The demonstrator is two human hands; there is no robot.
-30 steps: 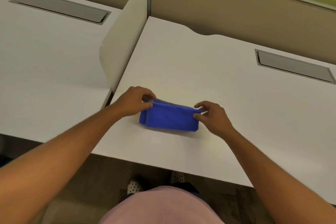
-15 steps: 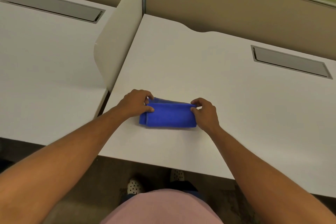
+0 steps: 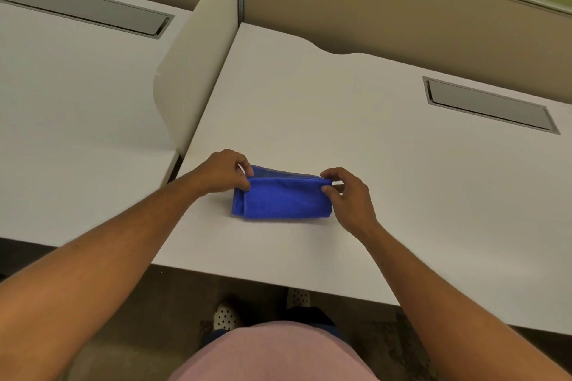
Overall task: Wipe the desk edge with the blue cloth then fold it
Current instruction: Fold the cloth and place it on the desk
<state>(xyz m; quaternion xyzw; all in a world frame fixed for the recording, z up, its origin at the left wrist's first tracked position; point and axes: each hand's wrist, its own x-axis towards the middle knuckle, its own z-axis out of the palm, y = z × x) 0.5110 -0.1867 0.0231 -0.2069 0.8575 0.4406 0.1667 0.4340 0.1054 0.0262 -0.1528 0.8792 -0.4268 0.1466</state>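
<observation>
The blue cloth [image 3: 283, 198] lies folded into a long narrow rectangle on the white desk [image 3: 356, 139], a short way in from the near edge. My left hand [image 3: 224, 172] pinches the cloth's far left corner between thumb and fingers. My right hand [image 3: 349, 195] pinches the far right corner the same way. Both hands hold the upper layer along the far edge, slightly raised off the layer beneath.
A white divider panel [image 3: 198, 65] stands to the left, between this desk and a second white desk [image 3: 77, 102]. Grey cable hatches [image 3: 489, 105] are set into each desk top. A beige partition wall [image 3: 402, 9] runs along the back. My shoes [image 3: 226, 317] show below the desk edge.
The hands shifted from the cloth's ends up to its far corners, and the top layer now sits slightly lifted along the far edge. The cloth has stayed in place.
</observation>
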